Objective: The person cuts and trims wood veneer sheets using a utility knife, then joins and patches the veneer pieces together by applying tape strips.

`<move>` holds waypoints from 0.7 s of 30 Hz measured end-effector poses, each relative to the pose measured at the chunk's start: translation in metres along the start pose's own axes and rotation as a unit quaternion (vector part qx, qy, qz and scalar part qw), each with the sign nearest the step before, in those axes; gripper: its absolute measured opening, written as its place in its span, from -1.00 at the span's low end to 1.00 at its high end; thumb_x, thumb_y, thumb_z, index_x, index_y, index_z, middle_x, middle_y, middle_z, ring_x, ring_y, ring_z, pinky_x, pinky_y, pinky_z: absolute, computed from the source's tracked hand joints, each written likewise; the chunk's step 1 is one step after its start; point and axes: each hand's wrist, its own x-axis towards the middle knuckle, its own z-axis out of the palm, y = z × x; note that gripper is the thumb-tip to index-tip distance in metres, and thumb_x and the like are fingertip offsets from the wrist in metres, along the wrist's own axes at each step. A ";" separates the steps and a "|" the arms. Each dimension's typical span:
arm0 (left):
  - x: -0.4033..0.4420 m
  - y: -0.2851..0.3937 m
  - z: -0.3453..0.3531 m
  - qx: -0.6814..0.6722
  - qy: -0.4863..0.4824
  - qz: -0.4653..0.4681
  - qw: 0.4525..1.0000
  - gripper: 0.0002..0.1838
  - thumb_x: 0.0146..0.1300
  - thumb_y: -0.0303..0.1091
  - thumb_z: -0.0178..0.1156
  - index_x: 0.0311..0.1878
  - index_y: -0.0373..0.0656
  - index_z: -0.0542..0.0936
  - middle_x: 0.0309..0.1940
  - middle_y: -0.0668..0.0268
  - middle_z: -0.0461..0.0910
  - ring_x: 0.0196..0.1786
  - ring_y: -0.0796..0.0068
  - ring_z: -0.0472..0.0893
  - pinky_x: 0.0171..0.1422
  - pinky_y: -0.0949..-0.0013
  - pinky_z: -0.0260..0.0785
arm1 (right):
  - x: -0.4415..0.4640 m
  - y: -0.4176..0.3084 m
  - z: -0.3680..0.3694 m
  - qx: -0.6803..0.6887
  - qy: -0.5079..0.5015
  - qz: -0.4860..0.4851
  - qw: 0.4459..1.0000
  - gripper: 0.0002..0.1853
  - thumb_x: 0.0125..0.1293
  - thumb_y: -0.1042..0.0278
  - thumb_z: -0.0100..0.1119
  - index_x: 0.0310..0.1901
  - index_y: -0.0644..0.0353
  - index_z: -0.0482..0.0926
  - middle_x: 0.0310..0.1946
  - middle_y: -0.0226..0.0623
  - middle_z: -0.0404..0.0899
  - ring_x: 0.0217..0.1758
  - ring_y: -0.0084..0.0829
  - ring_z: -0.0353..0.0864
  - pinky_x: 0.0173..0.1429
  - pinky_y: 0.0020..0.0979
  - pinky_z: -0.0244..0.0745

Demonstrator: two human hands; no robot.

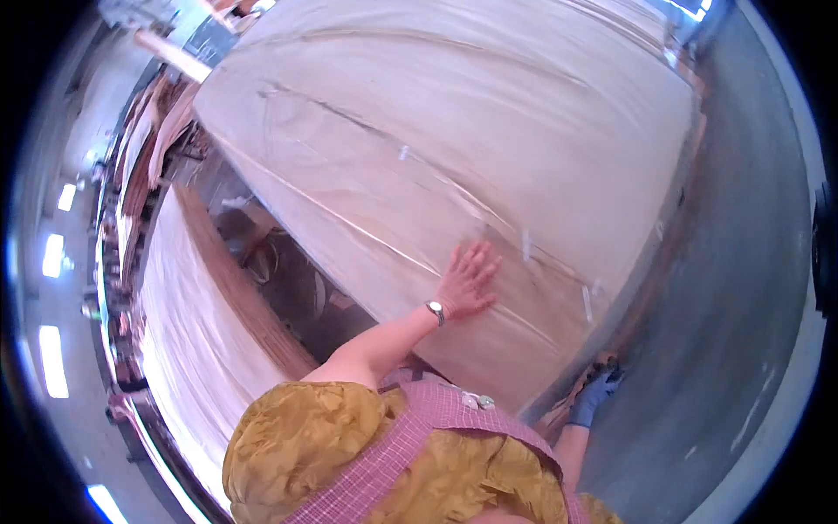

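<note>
1. My left hand lies palm down, fingers spread apart, on the near part of a broad pale sheet. It grips nothing.
2. The pale sheet occupies the middle of the view, directly in front of me, and reaches away to the top. Long lines, some dark and some bright, run across its surface.
3. Small light strips are seen on the sheet: one just beyond my left fingers, another nearer the right edge.
4. My right hand, in a blue glove, is at the sheet's near right edge, low in the view. Whether its fingers pinch the edge or merely rest there, I cannot tell.
5. A watch encircles my left wrist. I wear a mustard-coloured garment under a pink checked apron.
6. To my left stands a second stack, pale on top and brown along its layered side, separated from the sheet by a dark gap.
7. To the right extends a grey surface; at far left, bright lamps show.
</note>
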 end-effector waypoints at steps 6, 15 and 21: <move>-0.004 0.011 0.001 0.036 0.018 0.050 0.998 -0.14 0.16 0.10 0.19 0.51 0.07 0.15 0.54 0.10 -0.04 0.60 0.03 -0.15 0.58 -0.19 -0.41 | -0.050 0.104 -0.114 -0.471 0.132 -0.095 0.867 -0.62 0.43 0.08 -0.01 0.01 0.26 0.52 -0.13 0.16 0.62 -0.03 0.14 0.58 0.00 -0.05 0.49; -0.015 0.004 0.002 0.082 -0.033 0.039 0.995 -0.18 0.22 0.10 0.11 0.51 0.05 0.14 0.55 0.08 -0.05 0.60 0.04 -0.16 0.58 -0.16 -0.45 | -0.333 0.227 -0.252 -0.481 0.053 0.298 0.823 -0.66 0.35 0.20 -0.04 -0.12 0.28 0.63 -0.11 0.06 0.65 -0.14 0.05 0.68 -0.04 -0.02 0.58; -0.008 0.019 -0.002 0.004 -0.045 -0.006 0.999 -0.17 0.24 0.15 0.13 0.51 0.06 0.13 0.54 0.10 0.00 0.58 0.12 -0.03 0.57 -0.19 -0.35 | -0.371 0.325 -0.297 -0.723 -0.117 0.059 0.678 -0.67 0.35 0.21 -0.07 -0.25 0.25 0.65 -0.22 0.07 0.67 -0.21 0.02 0.70 -0.14 -0.03 0.60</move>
